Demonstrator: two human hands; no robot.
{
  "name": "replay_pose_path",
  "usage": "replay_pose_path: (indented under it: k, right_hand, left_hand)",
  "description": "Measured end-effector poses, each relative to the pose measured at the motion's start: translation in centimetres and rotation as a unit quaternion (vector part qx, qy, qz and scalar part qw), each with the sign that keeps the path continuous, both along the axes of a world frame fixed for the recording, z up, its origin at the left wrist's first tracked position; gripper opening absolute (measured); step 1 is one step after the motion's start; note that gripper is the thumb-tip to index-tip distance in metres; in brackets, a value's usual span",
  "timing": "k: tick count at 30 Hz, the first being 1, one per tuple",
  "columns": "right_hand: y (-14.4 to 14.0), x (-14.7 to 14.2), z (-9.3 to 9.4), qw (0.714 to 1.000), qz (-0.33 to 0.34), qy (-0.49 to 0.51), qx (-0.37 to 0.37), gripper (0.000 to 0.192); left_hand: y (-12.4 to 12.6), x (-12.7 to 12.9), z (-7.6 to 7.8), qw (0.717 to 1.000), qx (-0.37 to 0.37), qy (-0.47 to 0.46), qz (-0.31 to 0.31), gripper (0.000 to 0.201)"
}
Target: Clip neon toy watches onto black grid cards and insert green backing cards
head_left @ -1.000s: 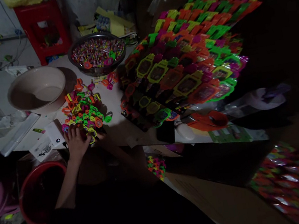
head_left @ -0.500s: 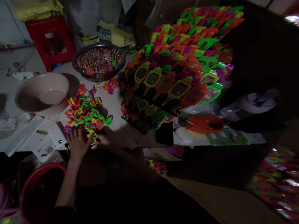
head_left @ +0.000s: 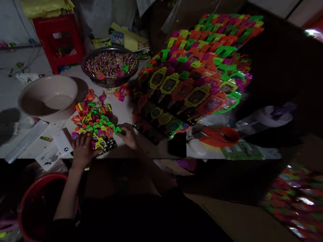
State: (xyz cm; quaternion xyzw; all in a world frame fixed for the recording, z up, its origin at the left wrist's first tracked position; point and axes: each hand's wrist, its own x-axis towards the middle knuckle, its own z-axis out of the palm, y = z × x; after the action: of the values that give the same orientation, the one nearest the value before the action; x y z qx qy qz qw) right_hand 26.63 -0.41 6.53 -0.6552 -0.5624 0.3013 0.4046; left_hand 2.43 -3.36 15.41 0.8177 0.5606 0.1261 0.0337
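A small heap of neon toy watches (head_left: 93,120) in orange, green, yellow and pink lies on the white table (head_left: 122,106). My left hand (head_left: 82,148) rests on the heap's near left edge, fingers spread over the pieces. My right hand (head_left: 128,136) is at the heap's near right corner, fingertips by a green piece. A dark patterned card (head_left: 108,146) shows under the heap between my hands. Whether either hand grips a piece is too dark to tell.
A big fanned stack of carded toy watches (head_left: 196,70) fills the table's right. A metal bowl of small colourful parts (head_left: 110,63) and a beige basin (head_left: 48,98) stand behind. A red bucket (head_left: 37,206) is at lower left, a red stool (head_left: 58,41) beyond, a cardboard box (head_left: 251,225) at lower right.
My right hand has come out to the right of the heap, where it was hidden before. The view has shifted slightly; my left hand stays on the heap.
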Motion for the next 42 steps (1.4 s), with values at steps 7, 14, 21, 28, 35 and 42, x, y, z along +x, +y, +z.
replay_pose_path:
  k: [7, 14, 21, 28, 35, 42]
  right_hand:
    - [-2.9, 0.8, 2.7, 0.999, -0.032, -0.027, 0.015, 0.020]
    - [-8.6, 0.8, 10.4, 0.997, 0.072, 0.003, 0.023, 0.030]
    - [-12.3, -0.4, 12.0, 0.964, 0.156, 0.189, -0.105, 0.036]
    - [-13.6, -2.2, 7.7, 0.973, 0.171, 0.137, -0.079, 0.030]
    - [-9.8, -2.7, 3.1, 0.989, 0.042, 0.128, -0.066, 0.033]
    - [-7.3, -4.1, -0.8, 0.992, 0.050, 0.100, -0.051, 0.042]
  left_hand:
    - [0.1, -0.4, 0.0, 1.000, -0.015, 0.001, -0.009, 0.082]
    - [-3.8, 2.4, 2.3, 0.992, 0.003, -0.065, -0.104, 0.077]
    - [-8.4, 5.0, -0.8, 0.966, -0.147, -0.172, -0.124, 0.027]
    - [-9.0, 4.4, -3.6, 0.953, -0.179, -0.230, -0.089, 0.024]
    - [-8.3, 2.9, -1.6, 0.989, -0.049, -0.139, -0.019, 0.041]
    - [-5.2, 1.3, -1.3, 0.991, 0.082, -0.104, -0.015, 0.069]
